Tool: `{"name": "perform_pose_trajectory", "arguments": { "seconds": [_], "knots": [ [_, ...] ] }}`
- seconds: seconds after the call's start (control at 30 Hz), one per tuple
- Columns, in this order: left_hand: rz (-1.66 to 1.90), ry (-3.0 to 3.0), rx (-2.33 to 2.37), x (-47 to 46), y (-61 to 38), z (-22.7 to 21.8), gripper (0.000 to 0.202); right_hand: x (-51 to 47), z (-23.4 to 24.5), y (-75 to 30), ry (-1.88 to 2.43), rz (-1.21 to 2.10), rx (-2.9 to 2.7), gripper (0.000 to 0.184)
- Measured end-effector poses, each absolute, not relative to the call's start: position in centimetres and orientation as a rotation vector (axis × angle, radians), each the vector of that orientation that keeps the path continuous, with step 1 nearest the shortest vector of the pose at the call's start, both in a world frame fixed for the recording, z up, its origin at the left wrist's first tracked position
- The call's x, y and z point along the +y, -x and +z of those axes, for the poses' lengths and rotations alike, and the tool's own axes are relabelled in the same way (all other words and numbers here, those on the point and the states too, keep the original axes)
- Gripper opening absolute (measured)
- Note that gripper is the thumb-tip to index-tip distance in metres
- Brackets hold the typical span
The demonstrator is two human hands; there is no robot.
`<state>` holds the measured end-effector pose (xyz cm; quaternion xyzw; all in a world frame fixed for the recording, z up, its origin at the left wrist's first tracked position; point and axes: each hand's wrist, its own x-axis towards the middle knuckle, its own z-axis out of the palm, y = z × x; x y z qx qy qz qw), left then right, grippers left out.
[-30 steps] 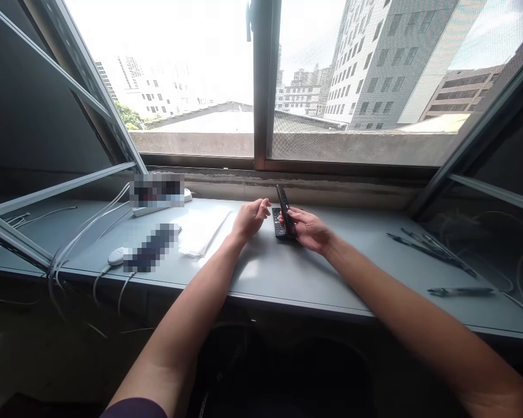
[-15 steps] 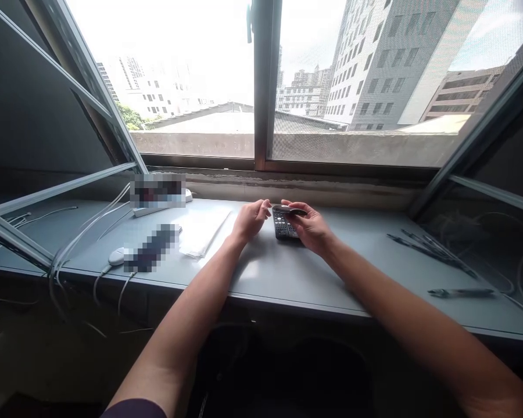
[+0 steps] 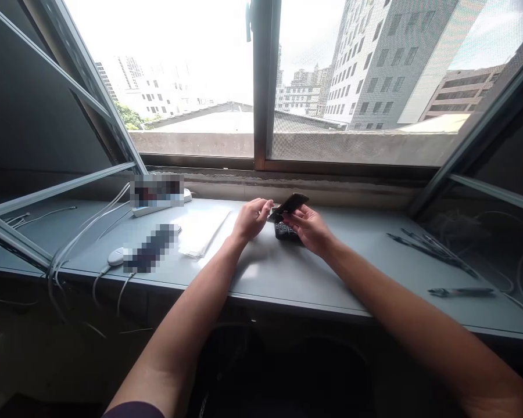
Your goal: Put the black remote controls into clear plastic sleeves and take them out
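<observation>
My right hand (image 3: pixel 309 229) holds a slim black remote (image 3: pixel 293 202) a little above the grey desk (image 3: pixel 287 278), tilted with its far end raised to the right. My left hand (image 3: pixel 250 219) has curled fingers that pinch the remote's lower left end. A second black remote (image 3: pixel 283 231) with rows of buttons lies flat on the desk right under both hands, partly hidden by my right fingers.
A folded white sheet (image 3: pixel 203 232) lies left of my hands, and beyond it a white mouse (image 3: pixel 115 255), a white power strip (image 3: pixel 157 206) and several white cables (image 3: pixel 82 232). A pen (image 3: pixel 459 291) and dark thin rods (image 3: pixel 427 247) lie at the right. The window frame (image 3: pixel 264 87) stands behind.
The held remote went from upright to lying flat over the second remote, and now tilts up to the right. My left hand closed in on its near end.
</observation>
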<state>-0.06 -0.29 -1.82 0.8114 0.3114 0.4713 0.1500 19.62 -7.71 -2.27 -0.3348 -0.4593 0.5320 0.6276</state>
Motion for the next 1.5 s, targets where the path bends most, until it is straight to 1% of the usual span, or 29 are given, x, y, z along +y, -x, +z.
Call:
{"name": "perform_pose_trajectory", "arguments": {
  "seconds": [0.1,0.17,0.37,0.43,0.53,0.57,0.6,0.67,0.77,0.8,0.87,1.0,1.1,1.23,1.37,1.5],
  "knots": [
    [1.262,-2.167,0.709,-0.9,-0.1,-1.4,0.046,-7.8,-2.4,-19.5,0.854,1.213,-1.044,0.050],
    [1.213,-1.976,0.617,-1.0,-0.3,-1.2,0.050,-7.9,-2.3,-19.4,0.887,1.242,-1.049,0.050],
    [1.171,-1.627,0.553,0.1,-0.6,-1.7,0.085,-8.3,-1.9,-19.0,0.908,1.229,-1.144,0.053],
    [1.178,-1.557,0.611,0.6,-0.5,-2.0,0.087,-8.4,-1.8,-18.9,0.911,1.198,-1.193,0.063],
    [1.226,-1.471,0.746,1.1,-0.3,-2.2,0.082,-8.5,-1.9,-18.8,0.897,1.106,-1.290,0.087],
    [1.242,-1.456,0.789,1.2,-0.2,-2.2,0.079,-8.6,-2.0,-18.7,0.888,1.054,-1.340,0.091],
    [1.254,-1.446,0.826,1.3,-0.1,-2.3,0.076,-8.7,-2.0,-18.7,0.874,0.994,-1.399,0.092],
    [1.267,-1.438,0.885,1.4,0.1,-2.3,0.071,-9.0,-2.0,-18.6,0.839,0.868,-1.531,0.080],
    [1.265,-1.485,0.947,1.5,0.2,-2.4,0.064,-9.6,-1.9,-18.4,0.787,0.746,-1.691,0.049],
    [1.258,-1.522,0.965,1.5,0.3,-2.4,0.061,-9.7,-1.9,-18.4,0.778,0.732,-1.719,0.042],
    [1.236,-1.618,0.997,1.5,0.3,-2.4,0.053,-9.8,-1.9,-18.2,0.769,0.713,-1.744,0.034],
    [1.293,-1.860,1.136,1.6,0.5,-2.6,0.029,-9.6,-2.2,-18.2,0.768,0.566,-1.781,0.030],
    [1.344,-2.002,1.307,1.8,0.7,-2.9,0.028,-9.2,-2.5,-18.4,0.775,0.467,-1.831,0.029],
    [1.267,-2.122,1.465,2.3,1.0,-3.7,0.021,-8.9,-2.9,-18.6,0.803,0.461,-1.884,0.029],
    [1.120,-2.177,1.535,2.7,1.1,-4.5,0.026,-8.8,-3.0,-18.7,0.828,0.487,-1.922,0.026],
    [1.064,-2.213,1.523,3.0,1.1,-5.1,0.027,-8.3,-3.3,-18.8,0.831,0.447,-2.015,0.024]
  ]
}}
